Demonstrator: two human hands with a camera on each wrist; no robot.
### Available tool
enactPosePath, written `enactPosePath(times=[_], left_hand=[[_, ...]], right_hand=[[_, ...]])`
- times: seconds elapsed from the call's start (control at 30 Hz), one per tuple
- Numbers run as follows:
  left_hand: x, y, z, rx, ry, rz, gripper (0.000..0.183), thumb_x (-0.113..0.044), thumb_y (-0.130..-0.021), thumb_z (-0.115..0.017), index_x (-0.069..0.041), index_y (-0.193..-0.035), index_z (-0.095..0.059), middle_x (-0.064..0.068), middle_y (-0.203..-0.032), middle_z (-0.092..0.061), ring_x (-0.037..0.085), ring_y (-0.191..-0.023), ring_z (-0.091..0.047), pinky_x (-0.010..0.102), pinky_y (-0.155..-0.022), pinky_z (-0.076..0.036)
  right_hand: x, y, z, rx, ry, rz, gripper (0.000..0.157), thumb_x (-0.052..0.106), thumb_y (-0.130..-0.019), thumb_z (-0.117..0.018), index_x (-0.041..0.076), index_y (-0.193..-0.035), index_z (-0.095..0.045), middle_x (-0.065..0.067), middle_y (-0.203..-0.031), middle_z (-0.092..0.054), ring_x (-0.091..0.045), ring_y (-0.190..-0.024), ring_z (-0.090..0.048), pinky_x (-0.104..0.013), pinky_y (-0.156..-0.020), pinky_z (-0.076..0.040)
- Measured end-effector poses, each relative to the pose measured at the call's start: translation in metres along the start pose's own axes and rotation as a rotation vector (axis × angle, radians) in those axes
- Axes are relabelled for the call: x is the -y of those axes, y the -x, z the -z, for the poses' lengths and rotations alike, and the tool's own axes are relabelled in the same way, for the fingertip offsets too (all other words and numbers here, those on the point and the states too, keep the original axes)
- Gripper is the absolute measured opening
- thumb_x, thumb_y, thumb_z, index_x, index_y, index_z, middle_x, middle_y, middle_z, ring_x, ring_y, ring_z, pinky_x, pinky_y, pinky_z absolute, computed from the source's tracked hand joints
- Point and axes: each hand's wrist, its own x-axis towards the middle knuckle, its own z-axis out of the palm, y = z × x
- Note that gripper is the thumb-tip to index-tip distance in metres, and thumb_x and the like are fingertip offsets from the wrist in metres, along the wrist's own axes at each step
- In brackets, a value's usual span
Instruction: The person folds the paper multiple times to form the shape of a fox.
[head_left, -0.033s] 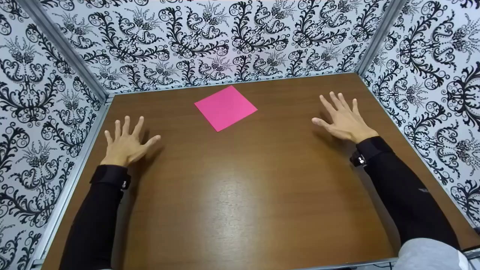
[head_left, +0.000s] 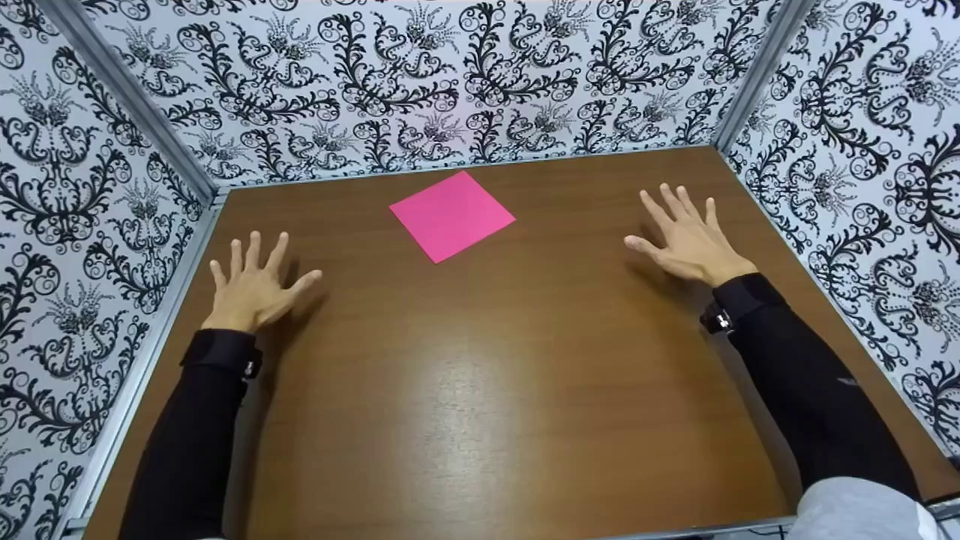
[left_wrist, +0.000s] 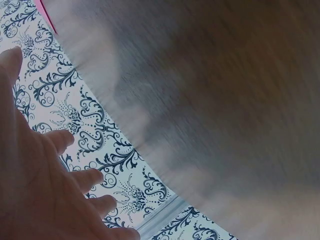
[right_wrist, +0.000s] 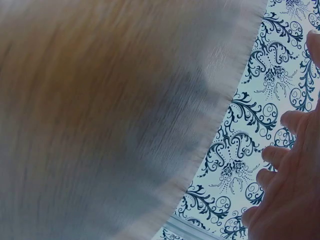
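A flat pink square of paper (head_left: 452,217) lies at the back of the brown wooden table (head_left: 465,360), turned so a corner points forward. To its left, my left hand (head_left: 251,292) is spread with straight fingers and holds nothing. On the other side, my right hand (head_left: 690,244) has its fingers spread the same way, also holding nothing. Both hands are apart from the paper. In the left wrist view, a bit of the pink paper (left_wrist: 46,15) shows at the top left, beyond the left hand (left_wrist: 45,185). Only table and wall appear beside the right hand (right_wrist: 292,185) in the right wrist view.
Patterned black-and-white walls (head_left: 405,82) enclose the table at the back and both sides. Grey metal posts (head_left: 757,75) stand in the back corners. Each forearm wears a black sleeve (head_left: 187,435) with a dark wrist strap (head_left: 217,351).
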Motion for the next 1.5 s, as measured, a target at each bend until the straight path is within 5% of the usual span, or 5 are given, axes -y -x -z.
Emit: enactPosePath(times=[0.6, 1.07, 1.5], left_hand=[[-0.005, -0.001, -0.001, 0.010, 0.004, 0.003, 0.110, -0.091, -0.110, -0.036, -0.024, -0.188, 0.002, 0.031, -0.190, 0.018, 0.063, -0.175, 0.019, 0.090, -0.132, 0.019], [-0.021, -0.004, -0.006, -0.033, 0.024, -0.015, 0.108, -0.090, -0.109, -0.041, -0.025, -0.189, -0.007, 0.029, -0.194, 0.007, 0.060, -0.180, 0.011, 0.088, -0.137, 0.013], [-0.051, -0.014, -0.005, -0.046, 0.022, -0.071, 0.104, -0.087, -0.111, -0.042, -0.025, -0.189, -0.011, 0.029, -0.195, -0.003, 0.058, -0.181, -0.001, 0.082, -0.143, 0.002]], right_hand=[[0.000, -0.001, 0.000, 0.010, -0.024, 0.004, 0.102, 0.081, -0.114, -0.045, 0.023, -0.189, -0.008, -0.020, -0.196, 0.007, -0.049, -0.183, 0.011, -0.083, -0.138, 0.020], [0.014, -0.010, 0.000, -0.015, -0.051, 0.049, 0.099, 0.076, -0.116, -0.050, 0.020, -0.189, -0.015, -0.023, -0.197, -0.006, -0.052, -0.183, 0.001, -0.079, -0.145, 0.005], [0.042, -0.024, -0.006, -0.052, -0.084, 0.123, 0.093, 0.069, -0.116, -0.057, 0.016, -0.187, -0.027, -0.024, -0.194, -0.021, -0.052, -0.182, -0.016, -0.071, -0.147, -0.016]])
